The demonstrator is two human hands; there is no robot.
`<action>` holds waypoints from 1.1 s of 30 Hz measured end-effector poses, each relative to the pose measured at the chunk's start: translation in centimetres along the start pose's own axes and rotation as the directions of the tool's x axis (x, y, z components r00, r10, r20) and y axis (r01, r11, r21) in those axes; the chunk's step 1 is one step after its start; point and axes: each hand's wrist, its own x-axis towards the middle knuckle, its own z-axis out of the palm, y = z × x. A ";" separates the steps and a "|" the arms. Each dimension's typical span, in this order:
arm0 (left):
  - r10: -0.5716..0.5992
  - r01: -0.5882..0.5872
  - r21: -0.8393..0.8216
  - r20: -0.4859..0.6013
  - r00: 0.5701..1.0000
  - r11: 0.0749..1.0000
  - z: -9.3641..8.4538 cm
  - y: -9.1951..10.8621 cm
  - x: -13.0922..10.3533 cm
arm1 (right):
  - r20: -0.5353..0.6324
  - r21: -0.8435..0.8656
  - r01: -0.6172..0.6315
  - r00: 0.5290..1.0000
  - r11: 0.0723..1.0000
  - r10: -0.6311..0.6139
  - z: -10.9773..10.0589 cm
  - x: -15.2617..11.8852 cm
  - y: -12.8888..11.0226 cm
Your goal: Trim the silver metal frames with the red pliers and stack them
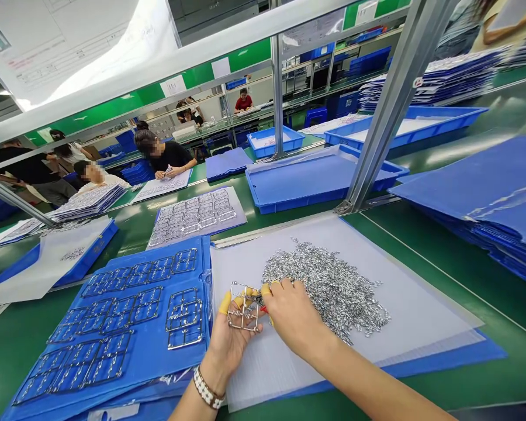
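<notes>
My left hand (pixel 232 330), with yellow covers on some fingertips, holds a shiny metal-coloured sprue frame (pixel 244 313) upright. A few small pieces still sit on its bars. My right hand (pixel 291 313) is closed around a small red-handled tool (pixel 263 308), which looks like nippers; its tip meets the frame's right side, and most of it is hidden by my fingers. Behind my right hand, a heap of small silvery pieces (pixel 324 280) lies on a translucent white sheet (pixel 416 316). To the left, several similar frames (pixel 184 318) lie in rows on a blue board (pixel 144 351).
A shallow blue tray (pixel 298 187) stands beyond the sheet, beside a slanting metal post (pixel 381 111). Blue sheets (pixel 477 193) are stacked at the right. More frames (pixel 193 216) lie on a white sheet farther back. A co-worker (pixel 164 155) sits across the bench.
</notes>
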 end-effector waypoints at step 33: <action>0.048 -0.045 -0.134 0.018 0.999 0.990 0.2 0.1 0.6 | -0.022 0.061 -0.022 0.999 0.998 0.024 0.0 -1.8 -1.1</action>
